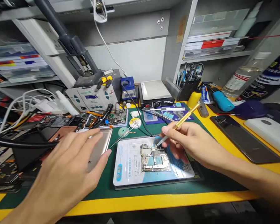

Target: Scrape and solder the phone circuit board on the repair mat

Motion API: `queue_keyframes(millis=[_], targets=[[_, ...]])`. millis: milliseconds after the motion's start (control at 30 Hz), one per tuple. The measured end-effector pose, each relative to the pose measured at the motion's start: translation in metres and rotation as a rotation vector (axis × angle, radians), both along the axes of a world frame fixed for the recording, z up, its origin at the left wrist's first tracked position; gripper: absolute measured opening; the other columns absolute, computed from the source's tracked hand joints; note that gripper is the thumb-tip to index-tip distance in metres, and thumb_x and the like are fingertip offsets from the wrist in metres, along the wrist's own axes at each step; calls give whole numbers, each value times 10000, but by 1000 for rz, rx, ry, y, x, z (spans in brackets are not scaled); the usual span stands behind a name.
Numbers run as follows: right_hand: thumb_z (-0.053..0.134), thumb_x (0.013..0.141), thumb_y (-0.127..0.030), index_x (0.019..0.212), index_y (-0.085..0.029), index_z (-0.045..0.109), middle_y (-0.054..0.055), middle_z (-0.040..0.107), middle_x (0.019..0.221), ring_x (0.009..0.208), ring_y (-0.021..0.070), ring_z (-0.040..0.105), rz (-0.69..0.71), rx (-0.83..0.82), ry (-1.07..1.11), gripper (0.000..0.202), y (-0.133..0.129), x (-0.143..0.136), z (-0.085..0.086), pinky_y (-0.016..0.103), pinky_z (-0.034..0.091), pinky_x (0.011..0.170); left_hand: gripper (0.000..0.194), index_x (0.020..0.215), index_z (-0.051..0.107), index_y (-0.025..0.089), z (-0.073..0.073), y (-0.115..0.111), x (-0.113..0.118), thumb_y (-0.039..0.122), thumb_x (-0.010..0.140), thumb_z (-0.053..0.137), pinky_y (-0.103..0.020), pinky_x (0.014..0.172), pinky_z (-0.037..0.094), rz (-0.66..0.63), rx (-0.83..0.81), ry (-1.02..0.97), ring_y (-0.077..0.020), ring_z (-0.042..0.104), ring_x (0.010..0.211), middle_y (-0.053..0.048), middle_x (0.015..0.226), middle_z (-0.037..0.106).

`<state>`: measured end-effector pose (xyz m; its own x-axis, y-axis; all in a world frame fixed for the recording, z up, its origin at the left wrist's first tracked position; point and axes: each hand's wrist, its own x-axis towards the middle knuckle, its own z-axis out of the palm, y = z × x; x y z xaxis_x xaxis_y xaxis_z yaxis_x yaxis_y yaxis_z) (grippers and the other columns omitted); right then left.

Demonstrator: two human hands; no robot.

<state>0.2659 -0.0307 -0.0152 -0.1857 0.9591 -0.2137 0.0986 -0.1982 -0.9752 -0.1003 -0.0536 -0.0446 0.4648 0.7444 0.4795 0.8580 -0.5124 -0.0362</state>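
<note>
My right hand point(184, 137) grips a gold pen-shaped tool point(185, 116) with a grey blade-like tip. That tip meets the top edge of a phone logic board point(155, 160), or hovers just over it; I cannot tell which. The board lies flat on a white and blue printed pad point(129, 165). My left hand point(70, 168) is open, fingers stretched and thumb apart, over a gold-edged phone point(100, 147) at the left. Close to the left thumb, a pair of tweezers point(124, 134) lies across the mat, partly over a small round spool point(123, 132).
A green mat point(102, 189) covers the yellow desk point(154, 200). Behind are a soldering station point(93, 98) and a heating plate point(156, 93). Loose phone parts point(4, 155) crowd the left. A dark phone point(245, 138) and bottles point(241, 74) stand or lie right.
</note>
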Motion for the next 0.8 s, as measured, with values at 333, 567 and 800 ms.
queue_keyframes(millis=[333,567,800], targets=[[1190,882,-421,896,-204,836,-36,739,556,477,122,614,48,-77,83,415,0,1,11,171,538,444,350,1591,634,246,13,16,78,473,1365,491,-451,1216,701,-483,-115,-74,-275,888,1401,-82,1488,940],[1224,880,-369,950,-192,912,-31,746,584,468,101,559,33,-178,64,366,-9,0,13,179,468,444,254,1469,677,261,-12,19,81,434,1309,579,-482,1057,715,-463,-120,-204,-302,880,1194,-80,1327,927],[1249,870,-292,891,-211,810,-47,706,636,550,108,608,-24,-104,74,447,-14,-11,12,176,500,499,637,1652,743,306,-40,16,75,474,1065,927,-604,1299,737,-459,-205,-374,-418,866,1404,-116,1442,913]])
